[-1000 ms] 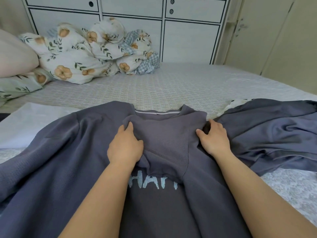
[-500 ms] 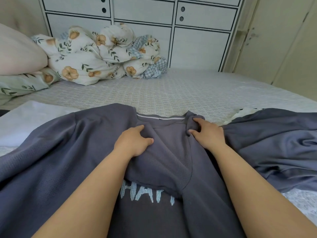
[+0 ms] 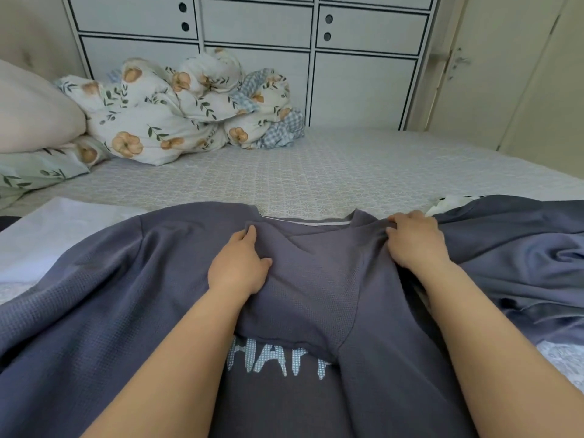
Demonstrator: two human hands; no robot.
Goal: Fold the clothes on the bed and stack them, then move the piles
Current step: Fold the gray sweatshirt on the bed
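grey shirt [image 3: 94, 311] gripped near its collar by left hand [image 3: 238, 267] and right hand [image 3: 417, 241]

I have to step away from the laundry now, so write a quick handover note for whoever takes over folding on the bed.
Left hand: fingers pinch a fold of the grey sweatshirt below the left side of the collar.
Right hand: fingers grip the fabric at the right shoulder.
Things: the sweatshirt lies front up on the bed, a sleeve folded across the chest and partly covering the checked lettering. Another grey garment lies crumpled to the right, white cloth to the left.
Done: one sleeve folded in.
Left: finish folding the sweatshirt, fold the rest, stack, then move the piles.
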